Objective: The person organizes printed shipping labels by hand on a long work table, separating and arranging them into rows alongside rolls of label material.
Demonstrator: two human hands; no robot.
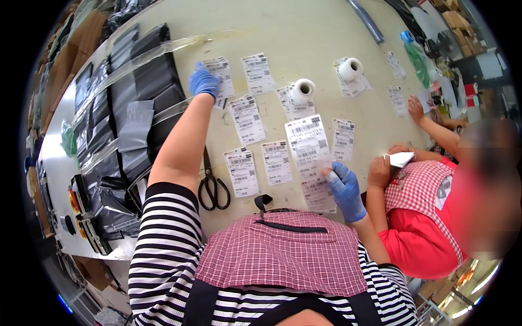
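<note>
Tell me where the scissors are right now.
In the head view, the scissors lie on the table, just right of the outstretched left forearm and left of the printed labels.

Two white tape rolls (303, 88) are seen on the table, one pair of black scissors (212, 187) at the near left, and about fourteen printed labels (247, 118) spread across it.

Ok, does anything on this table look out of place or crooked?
Nothing is spilled or damaged. The printed labels lie scattered at mixed angles rather than in rows, and the scissors sit at the near edge beside the left arm. The right hand holds a strip of labels; the left hand rests on one.
</note>
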